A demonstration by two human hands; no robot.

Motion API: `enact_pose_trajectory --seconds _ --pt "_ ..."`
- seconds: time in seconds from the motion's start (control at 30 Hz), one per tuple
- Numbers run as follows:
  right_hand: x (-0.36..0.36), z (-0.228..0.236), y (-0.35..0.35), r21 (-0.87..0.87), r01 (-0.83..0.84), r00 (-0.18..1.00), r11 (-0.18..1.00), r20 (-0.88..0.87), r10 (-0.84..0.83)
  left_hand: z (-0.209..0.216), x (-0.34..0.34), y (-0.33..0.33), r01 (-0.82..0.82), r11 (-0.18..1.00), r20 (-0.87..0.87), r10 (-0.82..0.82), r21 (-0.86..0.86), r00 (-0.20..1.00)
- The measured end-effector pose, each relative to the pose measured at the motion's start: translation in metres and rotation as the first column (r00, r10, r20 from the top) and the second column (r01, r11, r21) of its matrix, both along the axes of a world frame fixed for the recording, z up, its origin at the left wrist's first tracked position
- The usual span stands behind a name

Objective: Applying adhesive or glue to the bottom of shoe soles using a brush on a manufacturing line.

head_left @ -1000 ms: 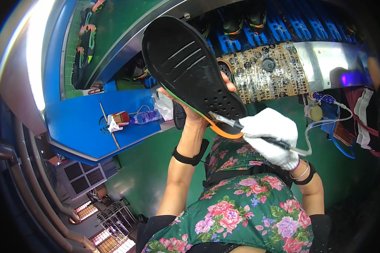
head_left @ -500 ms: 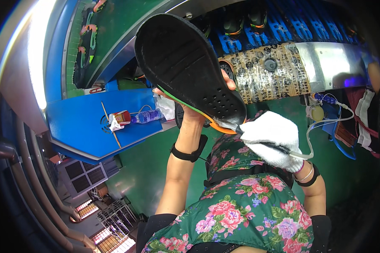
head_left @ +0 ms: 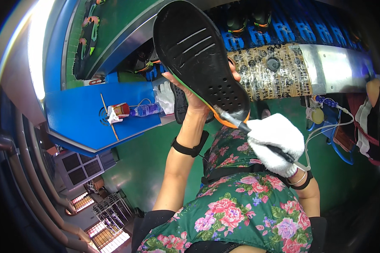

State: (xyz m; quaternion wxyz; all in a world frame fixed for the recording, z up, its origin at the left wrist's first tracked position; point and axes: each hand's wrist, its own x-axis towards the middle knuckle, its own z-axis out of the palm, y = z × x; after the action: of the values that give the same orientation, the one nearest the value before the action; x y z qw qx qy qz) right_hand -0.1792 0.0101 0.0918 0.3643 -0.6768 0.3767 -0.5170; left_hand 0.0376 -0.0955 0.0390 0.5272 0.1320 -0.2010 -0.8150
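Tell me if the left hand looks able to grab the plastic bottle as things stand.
Probably not: the left hand is occupied holding the black sole, though the plastic bottle on the blue table seems uncovered.

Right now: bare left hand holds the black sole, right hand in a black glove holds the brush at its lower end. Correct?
Not quite: the glove on the right hand is white, as the head view shows. The rest stands: the bare left hand holds the black sole, with the brush at its lower end.
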Motion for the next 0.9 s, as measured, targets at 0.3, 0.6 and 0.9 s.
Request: enact_pose_trajectory --seconds 0.3,0.6,0.9 --pt "-0.001 -0.017 0.003 -0.019 0.062 0.994 0.998 -0.094 -0.063 0.003 -0.004 -0.001 0.032 0.999 -0.082 -0.032 -0.008 0.996" --pt "-0.005 -0.012 0.001 0.029 -0.013 1.000 0.999 -0.002 0.013 0.015 -0.004 0.001 0.045 0.991 0.055 -0.039 -0.124 0.998" --pt "0.002 -0.016 0.006 -0.179 -0.083 0.995 0.980 -0.062 0.073 0.000 -0.006 -0.002 0.106 0.991 -0.004 -0.106 -0.083 0.994"
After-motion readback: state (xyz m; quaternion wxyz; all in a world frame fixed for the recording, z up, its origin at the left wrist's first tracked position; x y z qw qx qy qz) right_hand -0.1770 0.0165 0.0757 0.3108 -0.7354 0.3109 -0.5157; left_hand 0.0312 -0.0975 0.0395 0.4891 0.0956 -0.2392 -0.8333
